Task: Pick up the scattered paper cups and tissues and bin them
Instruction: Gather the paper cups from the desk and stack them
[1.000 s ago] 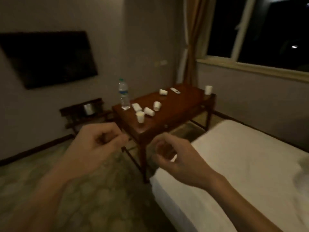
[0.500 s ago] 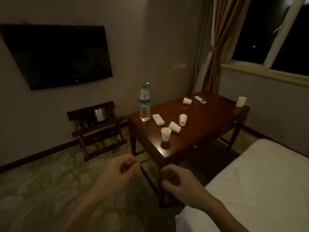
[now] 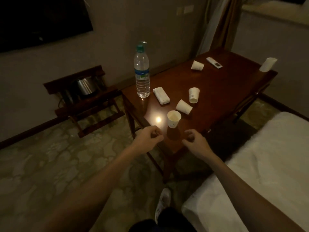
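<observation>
The person stands at the near corner of the dark red-brown wooden counter [image 3: 225, 84], both bare arms stretched out toward its edge. The left hand [image 3: 147, 138] has its grip closed into a loose fist, thumb against the curled fingers, with nothing in it. The right hand [image 3: 195, 141] is curled the same way and is just as empty. Between the two fists and a little beyond them, an upright white paper cup [image 3: 174, 118] stands near the counter's front corner, touched by neither hand. Just behind it a second white paper cup [image 3: 184, 106] lies tipped on its side. Near that, a third white paper cup [image 3: 194, 95] rests with its mouth toward the person; whether it lies flat or leans I cannot tell. Farther back a fourth white paper cup [image 3: 197, 65] lies on its side near a slim white remote control [image 3: 214, 62], and a fifth white paper cup [image 3: 268, 64] stands at the far right corner. A flat white oblong pack [image 3: 161, 95] lies beside a tall clear plastic water bottle with a green cap [image 3: 142, 71]. Left of the counter a dark wooden rack [image 3: 87, 107] holds a shiny steel kettle [image 3: 85, 85]. A white-sheeted bed [image 3: 259, 156] sits to the right, and a white shoe [image 3: 163, 203] shows on the patterned floor [image 3: 41, 173] below.
</observation>
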Demonstrator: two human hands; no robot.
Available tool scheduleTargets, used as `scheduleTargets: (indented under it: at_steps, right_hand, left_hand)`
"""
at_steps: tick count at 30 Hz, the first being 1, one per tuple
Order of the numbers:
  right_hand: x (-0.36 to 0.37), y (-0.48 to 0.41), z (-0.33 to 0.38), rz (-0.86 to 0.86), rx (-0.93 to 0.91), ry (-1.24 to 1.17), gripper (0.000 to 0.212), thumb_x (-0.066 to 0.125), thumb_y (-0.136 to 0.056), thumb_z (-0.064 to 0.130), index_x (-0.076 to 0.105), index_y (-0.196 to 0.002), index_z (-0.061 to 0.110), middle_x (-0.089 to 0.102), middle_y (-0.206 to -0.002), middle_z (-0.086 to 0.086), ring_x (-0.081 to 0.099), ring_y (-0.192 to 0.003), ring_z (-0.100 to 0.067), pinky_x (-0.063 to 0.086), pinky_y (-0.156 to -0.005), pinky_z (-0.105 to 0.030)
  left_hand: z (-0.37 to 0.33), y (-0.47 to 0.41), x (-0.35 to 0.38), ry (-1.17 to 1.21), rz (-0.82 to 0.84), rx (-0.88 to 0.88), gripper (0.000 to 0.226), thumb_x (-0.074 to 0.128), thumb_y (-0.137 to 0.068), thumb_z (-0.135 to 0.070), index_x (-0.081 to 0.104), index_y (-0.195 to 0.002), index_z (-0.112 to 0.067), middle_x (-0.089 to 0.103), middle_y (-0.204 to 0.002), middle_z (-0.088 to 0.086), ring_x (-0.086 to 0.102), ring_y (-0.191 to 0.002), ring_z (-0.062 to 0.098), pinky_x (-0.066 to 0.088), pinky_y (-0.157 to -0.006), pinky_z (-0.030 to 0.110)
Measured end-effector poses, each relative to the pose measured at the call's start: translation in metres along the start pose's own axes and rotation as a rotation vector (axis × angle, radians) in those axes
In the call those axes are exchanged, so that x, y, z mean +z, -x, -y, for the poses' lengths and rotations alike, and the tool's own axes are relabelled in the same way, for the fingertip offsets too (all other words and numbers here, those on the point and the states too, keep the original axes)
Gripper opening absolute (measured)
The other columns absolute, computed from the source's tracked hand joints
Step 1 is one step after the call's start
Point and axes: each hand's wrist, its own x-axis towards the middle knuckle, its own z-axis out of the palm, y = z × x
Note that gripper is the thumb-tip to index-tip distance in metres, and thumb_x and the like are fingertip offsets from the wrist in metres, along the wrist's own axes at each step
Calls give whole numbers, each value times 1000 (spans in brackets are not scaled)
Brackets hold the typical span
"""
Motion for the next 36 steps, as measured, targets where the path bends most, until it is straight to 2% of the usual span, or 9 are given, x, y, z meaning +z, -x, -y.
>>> scheduleTargets:
  at_steps: [6, 11, 14, 17, 22, 25, 29, 33, 36]
  right_hand:
    - [-10, -110, -1, -6, 87, 121, 73, 77, -80, 18, 39, -141, 30, 48, -145, 0, 44, -134, -23, 42, -103, -44]
    - [-6, -159, -7, 67, 135, 183, 101, 85, -71, 27, 23, -152, 24, 41, -152, 0, 37, -141, -25, 34, -110, -47]
    - [5, -176, -13, 110, 176, 203, 108, 87, -67, 32, 22, -153, 23, 38, -154, -1, 34, -142, -24, 33, -111, -44]
    - [15, -184, -19, 75, 158, 168, 87, 85, -68, 37, 40, -142, 27, 50, -143, 5, 47, -131, -17, 39, -98, -31]
    - [24, -191, -18, 74, 136, 197, 62, 78, -78, 26, 49, -133, 26, 56, -133, 5, 54, -118, -9, 44, -102, -30]
    - [30, -202, -11, 49, 211, 184, 54, 72, -84, 28, 49, -133, 24, 55, -132, 4, 54, -121, -13, 41, -104, -33]
    - [32, -223, -2, 6, 297, 107, 21, 59, -96, 29, 61, -113, 18, 66, -110, 1, 65, -93, -11, 55, -87, -31]
    - [23, -233, -2, -101, 389, 67, 17, 57, -97, 23, 63, -111, 15, 66, -102, 0, 68, -66, -11, 56, -58, -21]
    - [11, -228, -10, -189, 455, -11, 13, 58, -96, 23, 62, -108, 19, 65, -99, 4, 69, -61, -12, 53, -50, -17]
  left_hand:
    - [12, -115, 7, -4, 51, -79, 31, 72, -87, -26, 58, -115, -28, 63, -91, -19, 64, -86, 2, 44, -62, 13]
    - [27, -173, 25, -49, 41, -137, 58, 70, -88, -38, 47, -139, -24, 53, -132, -1, 50, -115, 12, 45, -90, 31]
    - [40, -204, 32, 8, 98, -176, 47, 63, -94, -38, 53, -137, -20, 59, -130, -1, 56, -118, 16, 46, -87, 23]
    - [42, -228, 35, 31, 168, -96, 25, 58, -98, -34, 69, -117, -21, 68, -106, -8, 66, -102, 12, 44, -66, 7]
    - [36, -253, 51, 26, 431, 58, 15, 54, -101, -25, 68, -99, -27, 63, -89, -18, 63, -81, -3, 50, -67, 17]
    - [49, -266, 50, -96, 337, 182, 12, 53, -100, -30, 64, -104, -29, 54, -98, -16, 56, -85, -2, 45, -72, 14]
    - [63, -287, 45, -61, 272, 264, 14, 55, -99, -31, 66, -104, -24, 55, -101, -13, 56, -88, -1, 45, -76, 14]
    - [56, -324, 45, 94, 126, 184, 12, 58, -94, -33, 66, -100, -26, 64, -97, -11, 60, -90, -1, 45, -71, 12]
    - [53, -355, 52, 58, 198, 36, 25, 63, -90, -43, 63, -108, -28, 63, -106, -8, 60, -93, 4, 45, -71, 16]
